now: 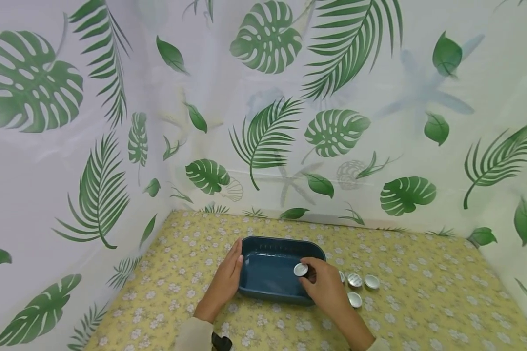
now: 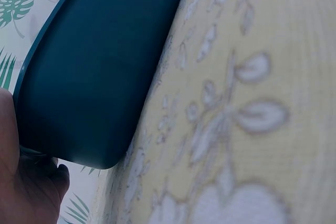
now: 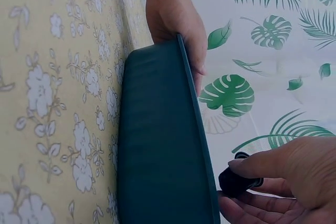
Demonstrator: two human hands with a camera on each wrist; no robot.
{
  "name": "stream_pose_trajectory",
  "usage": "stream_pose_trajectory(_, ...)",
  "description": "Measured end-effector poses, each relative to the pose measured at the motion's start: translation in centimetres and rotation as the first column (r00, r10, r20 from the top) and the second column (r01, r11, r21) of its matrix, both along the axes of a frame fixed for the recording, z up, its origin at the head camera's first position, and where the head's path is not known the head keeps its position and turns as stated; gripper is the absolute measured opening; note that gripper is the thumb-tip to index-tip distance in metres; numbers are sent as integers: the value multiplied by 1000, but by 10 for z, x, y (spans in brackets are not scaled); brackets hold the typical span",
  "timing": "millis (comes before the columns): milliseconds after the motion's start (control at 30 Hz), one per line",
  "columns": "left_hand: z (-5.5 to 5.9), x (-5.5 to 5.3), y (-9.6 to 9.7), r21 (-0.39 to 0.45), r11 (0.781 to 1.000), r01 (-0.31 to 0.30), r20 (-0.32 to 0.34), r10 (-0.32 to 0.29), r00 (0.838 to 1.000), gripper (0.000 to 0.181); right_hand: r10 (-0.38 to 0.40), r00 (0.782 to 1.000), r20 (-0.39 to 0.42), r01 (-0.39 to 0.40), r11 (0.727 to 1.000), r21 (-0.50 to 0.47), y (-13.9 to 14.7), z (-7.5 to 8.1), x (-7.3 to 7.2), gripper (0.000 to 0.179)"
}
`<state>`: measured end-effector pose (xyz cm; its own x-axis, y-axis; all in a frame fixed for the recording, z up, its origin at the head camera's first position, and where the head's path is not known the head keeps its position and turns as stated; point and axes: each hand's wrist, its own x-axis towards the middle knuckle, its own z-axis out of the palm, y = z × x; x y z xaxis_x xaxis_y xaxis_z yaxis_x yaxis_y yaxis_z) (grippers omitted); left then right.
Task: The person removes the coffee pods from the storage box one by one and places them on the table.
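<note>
A dark blue-green rectangular dish (image 1: 268,295) sits on the cloth-covered table. My left hand (image 1: 225,274) lies against its left end, fingers straight along the wall; in the left wrist view, that hand (image 2: 37,187) shows at the dish's end. Over the dish's right part, my right hand (image 1: 327,287) pinches a coffee capsule (image 1: 300,269) between thumb and fingers, silver lid up. The right wrist view shows the capsule's black body (image 3: 235,183) beside the dish rim. Just right of this hand stand several more capsules (image 1: 371,282), one partly hidden behind it.
A yellow flowered cloth (image 1: 421,292) covers the table. White sheeting with green leaf prints (image 1: 355,195) hangs behind and at both sides. A black object (image 1: 221,342) shows near my left wrist.
</note>
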<state>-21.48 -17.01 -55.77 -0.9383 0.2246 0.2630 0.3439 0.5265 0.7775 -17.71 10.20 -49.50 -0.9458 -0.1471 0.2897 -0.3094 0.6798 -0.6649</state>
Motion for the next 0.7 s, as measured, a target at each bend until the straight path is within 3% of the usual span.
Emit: stream_pose_trajectory(700, -1, 0, 4, -18, 999, -29, 0, 29, 1000, 55, -13, 999, 49, 18, 995, -101, 30, 11, 16, 41)
